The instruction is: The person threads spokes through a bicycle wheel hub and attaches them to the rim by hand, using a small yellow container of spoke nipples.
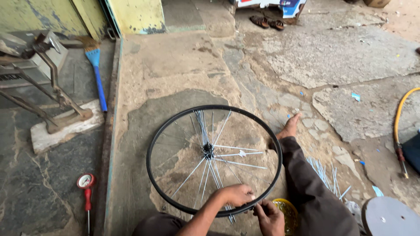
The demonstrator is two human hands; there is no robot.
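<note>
A black bicycle wheel rim lies flat on the stone floor, with thin silver spokes running from its hub. My left hand rests on the near edge of the rim, fingers curled over it and a spoke end. Right beside it, my right hand pinches something small at the rim; what it is stays too small to tell. My outstretched leg in brown trousers lies just right of the wheel.
A yellow dish sits by my right hand. Loose spokes lie right of my leg, a round grey disc beyond them. A yellow hose curves at far right. A red gauge, blue broom and metal stand lie left.
</note>
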